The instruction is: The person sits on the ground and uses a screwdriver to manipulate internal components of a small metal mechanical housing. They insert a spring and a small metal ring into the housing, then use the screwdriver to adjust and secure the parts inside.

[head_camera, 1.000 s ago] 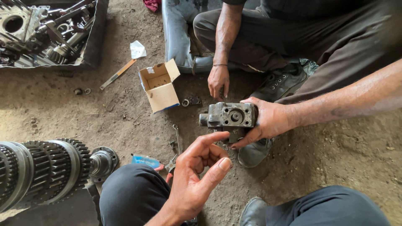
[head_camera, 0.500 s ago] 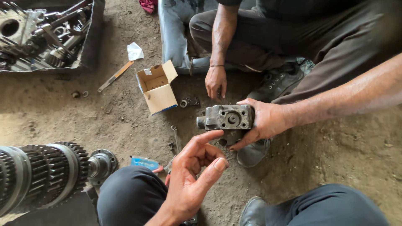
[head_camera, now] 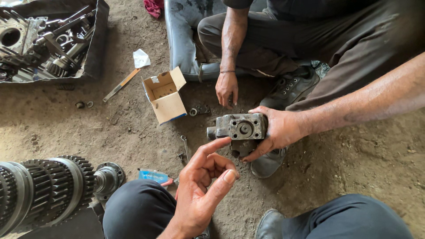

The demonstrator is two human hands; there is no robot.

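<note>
The left hand point(head_camera: 201, 192) is open and holds nothing, its curled fingers point(head_camera: 212, 148) reaching up just under the grey metal block point(head_camera: 241, 128), which the right hand point(head_camera: 276, 130) grips by its far end so the round hole faces up.

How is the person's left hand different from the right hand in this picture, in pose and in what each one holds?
The left hand is empty, palm up, fingers curled, index finger pointing toward the metal housing. The right hand grips that housing from its side, reaching in from the right edge. The left hand is close to the camera, above the knee; the right hand is farther out, over the dirt floor. Both are bare.
</note>
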